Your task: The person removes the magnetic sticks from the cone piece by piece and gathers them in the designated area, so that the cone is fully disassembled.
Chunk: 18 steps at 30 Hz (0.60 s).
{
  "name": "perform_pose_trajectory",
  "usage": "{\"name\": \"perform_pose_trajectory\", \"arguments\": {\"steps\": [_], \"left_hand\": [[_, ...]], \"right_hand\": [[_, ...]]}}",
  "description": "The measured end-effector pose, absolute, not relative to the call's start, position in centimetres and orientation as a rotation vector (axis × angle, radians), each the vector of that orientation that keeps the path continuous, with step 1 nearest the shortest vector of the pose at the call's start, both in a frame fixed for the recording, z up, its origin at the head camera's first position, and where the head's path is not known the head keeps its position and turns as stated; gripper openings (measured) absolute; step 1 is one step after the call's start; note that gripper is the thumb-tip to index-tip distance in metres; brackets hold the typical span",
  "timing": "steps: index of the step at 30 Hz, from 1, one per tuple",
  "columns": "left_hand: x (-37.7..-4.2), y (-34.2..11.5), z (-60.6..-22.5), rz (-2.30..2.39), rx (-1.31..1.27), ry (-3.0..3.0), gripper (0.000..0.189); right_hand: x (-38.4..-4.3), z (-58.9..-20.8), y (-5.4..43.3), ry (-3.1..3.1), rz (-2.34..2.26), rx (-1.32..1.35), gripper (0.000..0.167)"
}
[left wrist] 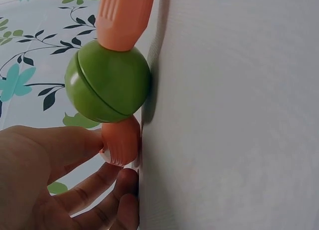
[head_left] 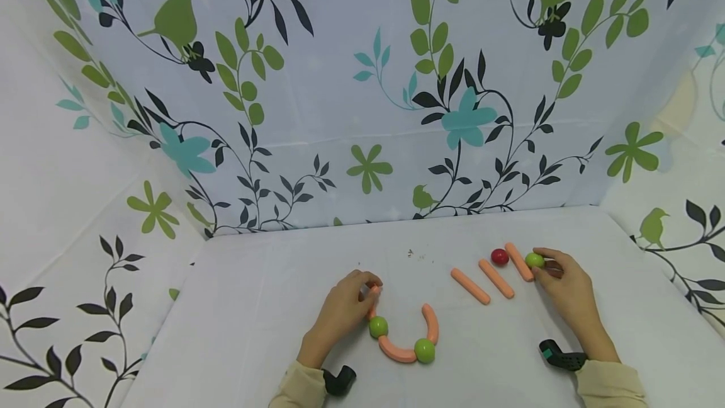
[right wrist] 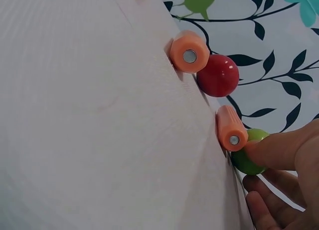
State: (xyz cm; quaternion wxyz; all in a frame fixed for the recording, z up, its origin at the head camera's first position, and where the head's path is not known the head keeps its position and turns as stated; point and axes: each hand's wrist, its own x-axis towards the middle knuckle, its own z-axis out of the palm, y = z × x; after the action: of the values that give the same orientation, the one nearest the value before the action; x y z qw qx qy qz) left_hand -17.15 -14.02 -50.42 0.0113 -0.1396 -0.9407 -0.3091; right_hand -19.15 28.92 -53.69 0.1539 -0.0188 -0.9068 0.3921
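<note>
My left hand [head_left: 341, 304] pinches an orange rod [left wrist: 122, 140] between thumb and fingers. That rod ends a U-shaped chain on the white table, touching a green ball [head_left: 378, 327]. From there a curved orange rod [head_left: 396, 351] leads to another green ball [head_left: 425, 351] and a second curved rod [head_left: 431, 324]. Over at the right, my right hand [head_left: 571, 291] holds a loose green ball [head_left: 534, 260] by thumb and fingertips. Just left of it lies a straight orange rod [head_left: 519, 262] with a silver disc in its end, close to a red ball [head_left: 500, 257].
Two more straight orange rods [head_left: 471, 286] [head_left: 496, 279] lie side by side between the chain and the red ball. A patterned cloth [head_left: 306, 112] with leaves and birds hangs behind the white table [head_left: 255, 307]. Dark cameras are strapped to both wrists.
</note>
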Motion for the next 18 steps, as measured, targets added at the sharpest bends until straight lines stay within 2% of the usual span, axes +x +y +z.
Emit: {"name": "perform_pose_trajectory", "arguments": {"steps": [11,18], "left_hand": [[-16.8,-15.0,-50.4,-0.967,-0.511,-2.977,0.019],[-17.0,-15.1,-49.7,-0.865,-0.622,-3.008,0.019]], "right_hand": [[-19.0,-53.9,28.5,-2.655,1.132,-0.047,0.047],[-18.8,-52.6,28.9,-2.639,1.142,-0.067,0.047]]}}
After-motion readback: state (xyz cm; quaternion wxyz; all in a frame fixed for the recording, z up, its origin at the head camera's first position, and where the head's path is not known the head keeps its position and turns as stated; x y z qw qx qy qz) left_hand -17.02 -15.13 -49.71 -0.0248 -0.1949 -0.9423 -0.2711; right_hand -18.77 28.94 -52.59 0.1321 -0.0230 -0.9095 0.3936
